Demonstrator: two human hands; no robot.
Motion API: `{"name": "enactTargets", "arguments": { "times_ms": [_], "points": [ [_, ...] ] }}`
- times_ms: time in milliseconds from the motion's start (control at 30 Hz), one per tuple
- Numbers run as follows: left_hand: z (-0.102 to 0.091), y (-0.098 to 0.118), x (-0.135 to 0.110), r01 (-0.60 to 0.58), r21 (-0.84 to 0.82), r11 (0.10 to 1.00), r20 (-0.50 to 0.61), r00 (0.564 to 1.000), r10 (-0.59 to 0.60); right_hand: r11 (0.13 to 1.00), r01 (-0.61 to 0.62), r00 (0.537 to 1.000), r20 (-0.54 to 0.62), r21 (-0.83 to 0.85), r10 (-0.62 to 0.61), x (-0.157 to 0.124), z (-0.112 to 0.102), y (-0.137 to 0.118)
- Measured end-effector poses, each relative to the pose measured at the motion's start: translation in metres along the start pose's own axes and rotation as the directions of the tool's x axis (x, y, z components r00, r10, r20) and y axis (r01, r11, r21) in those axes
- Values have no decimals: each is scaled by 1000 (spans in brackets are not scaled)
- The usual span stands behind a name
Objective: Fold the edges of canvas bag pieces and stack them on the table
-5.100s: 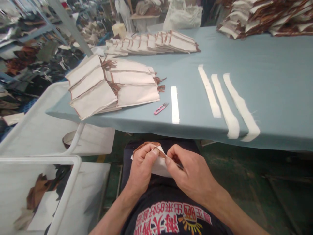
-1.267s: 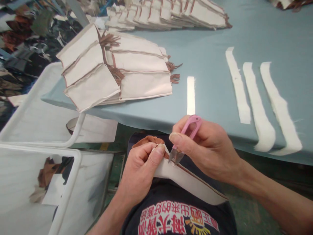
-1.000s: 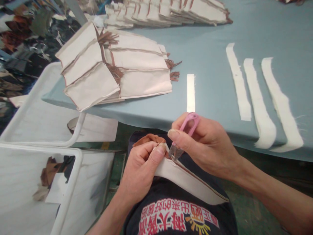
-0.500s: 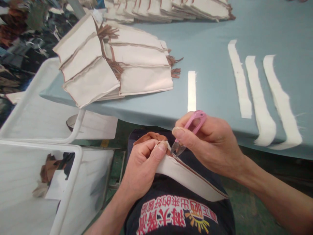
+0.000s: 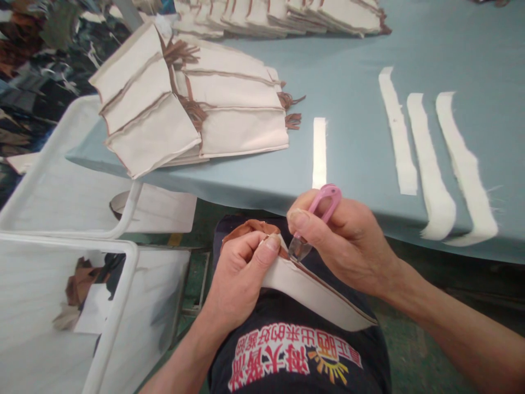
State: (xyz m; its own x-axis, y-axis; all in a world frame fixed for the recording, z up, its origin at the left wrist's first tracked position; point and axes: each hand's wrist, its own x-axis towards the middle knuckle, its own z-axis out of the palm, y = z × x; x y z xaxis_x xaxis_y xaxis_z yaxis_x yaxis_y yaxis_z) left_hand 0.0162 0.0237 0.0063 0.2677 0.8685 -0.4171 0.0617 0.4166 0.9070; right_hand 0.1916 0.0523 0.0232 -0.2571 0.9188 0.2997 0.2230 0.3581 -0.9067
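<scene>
Left hand (image 5: 240, 271) pinches cream fabric piece (image 5: 315, 293) on lap; right hand (image 5: 348, 241) holds pink thread snips (image 5: 314, 221), blades at brown trim. Fabric stack (image 5: 188, 115) at 11 o'clock.

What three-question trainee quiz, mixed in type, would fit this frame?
1. True or false: the right hand holds the pink thread snips.
2. How many white strips lie on the blue table: A two, B four, C six?
3. What does the left hand pinch?

Key:
1. True, blades at the seam.
2. B, one short and three long.
3. The cream fabric piece with brown edging, held on the lap.
</scene>
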Motion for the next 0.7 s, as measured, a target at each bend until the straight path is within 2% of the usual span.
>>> {"name": "enactTargets", "arguments": {
  "times_ms": [100,300,433,567,700],
  "points": [
    [3,0,-1,-10,8,1000,-5,1000,10,1000,-13,1000,-7,25,13,-3,8,-1],
    [5,-5,-3,-28,-15,999,-57,998,27,997,30,998,-52,-70,-34,-8,19,-1],
    [5,-5,-7,-44,21,999,-91,995,46,992,59,998,-9,-112,-60,-12,17,-3],
    [15,-3,-11,-72,53,996,-127,989,78,985,89,996,5,-151,-89,-16,14,-6],
    [17,-16,-10,-48,25,999,-99,994,50,963,140,990,12,-230,-141,-37,2,-8]
  ]
}}
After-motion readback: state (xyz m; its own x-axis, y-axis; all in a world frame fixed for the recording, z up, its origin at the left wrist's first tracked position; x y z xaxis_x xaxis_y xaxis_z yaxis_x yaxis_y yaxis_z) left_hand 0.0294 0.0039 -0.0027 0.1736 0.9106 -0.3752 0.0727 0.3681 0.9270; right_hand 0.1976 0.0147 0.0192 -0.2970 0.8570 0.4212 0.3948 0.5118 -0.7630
